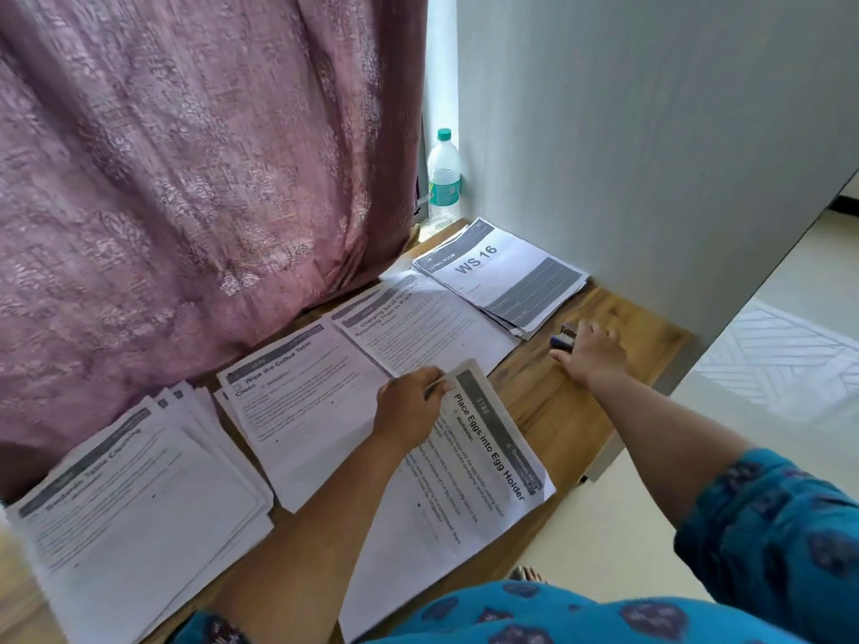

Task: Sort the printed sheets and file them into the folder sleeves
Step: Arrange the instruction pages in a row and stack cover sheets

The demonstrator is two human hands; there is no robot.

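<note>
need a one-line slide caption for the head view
Left hand pinches the "Place Eggs into Egg Holder" sheet while the right hand reaches to a stapler on the wooden table.

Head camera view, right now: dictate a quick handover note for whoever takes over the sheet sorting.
Left hand pinches the top corner of the "Place Eggs into Egg Holder" sheets.
Right hand reaches to the stapler on the wooden table.
Done: piles laid out, among them the WS 16 stack.
Left: filing; no folder in view.
</note>
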